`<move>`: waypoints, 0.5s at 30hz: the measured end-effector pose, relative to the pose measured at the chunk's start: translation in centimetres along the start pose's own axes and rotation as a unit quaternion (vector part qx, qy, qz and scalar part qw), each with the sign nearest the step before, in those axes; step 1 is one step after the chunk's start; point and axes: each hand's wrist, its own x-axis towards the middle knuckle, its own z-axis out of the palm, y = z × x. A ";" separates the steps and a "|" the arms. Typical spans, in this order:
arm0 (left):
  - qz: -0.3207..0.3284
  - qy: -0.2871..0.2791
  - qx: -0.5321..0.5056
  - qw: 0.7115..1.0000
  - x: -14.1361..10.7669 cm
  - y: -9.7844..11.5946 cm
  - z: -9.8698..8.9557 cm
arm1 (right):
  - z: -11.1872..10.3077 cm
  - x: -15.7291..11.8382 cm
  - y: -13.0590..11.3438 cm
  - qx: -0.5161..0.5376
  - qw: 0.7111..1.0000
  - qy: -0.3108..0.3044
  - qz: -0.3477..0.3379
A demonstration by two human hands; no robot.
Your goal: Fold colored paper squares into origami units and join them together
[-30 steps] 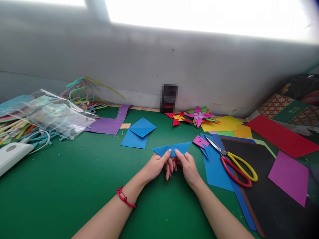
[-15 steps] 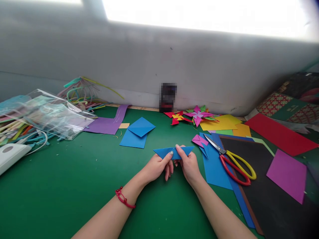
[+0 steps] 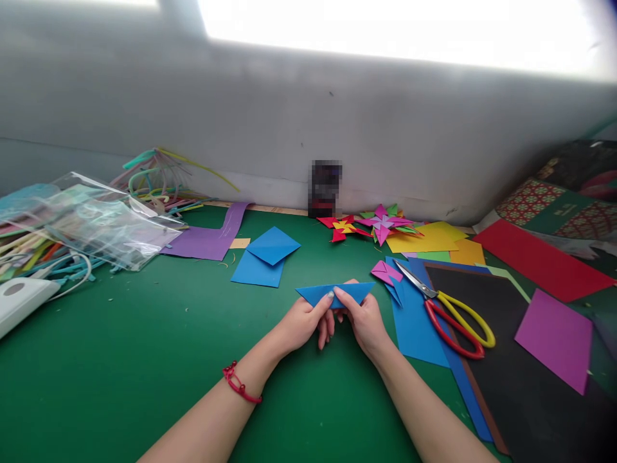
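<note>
A piece of blue paper [image 3: 315, 293], folded into a long triangle, is held between my two hands just above the green table. My left hand [image 3: 304, 321] pinches its left half, thumb on the near face. From the right, my right hand [image 3: 367, 318] grips it too, with its thumb pressed near the middle beside the left thumb. The fingers behind the paper are partly hidden. Beyond the hands lie two blue paper squares [image 3: 274, 245], one overlapping the other. A small pink and blue folded piece [image 3: 387, 272] rests just right of my right hand.
Scissors [image 3: 448, 312] with red and yellow handles lie on blue and black sheets [image 3: 520, 347] at right. Folded paper stars [image 3: 382, 223] sit against the wall. Purple paper [image 3: 205, 241], a clear plastic bag [image 3: 130, 225] and a white device [image 3: 24, 299] occupy the left side.
My right thumb has slid down and left along the folded blue paper, closer to the left thumb. The left hand and the other things stay where they were.
</note>
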 end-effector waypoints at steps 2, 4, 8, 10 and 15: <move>0.001 -0.001 0.000 1.000 0.0 0.0 0.0 | -0.1 0.1 0.2 -0.003 1.000 0.009 -0.005; 0.002 -0.003 0.001 1.000 0.0 0.0 0.0 | -0.1 0.1 0.2 -0.003 1.000 0.014 -0.012; 0.003 -0.003 -0.013 1.000 0.0 0.2 0.0 | 0.0 0.0 0.1 0.006 1.000 0.004 -0.004; 0.010 0.001 -0.022 1.000 0.0 0.2 0.0 | 0.1 0.0 0.0 0.018 1.000 -0.009 0.010; 0.030 0.023 -0.030 0.999 0.2 0.1 -0.4 | 0.3 -0.1 -0.1 -0.005 0.999 -0.034 0.010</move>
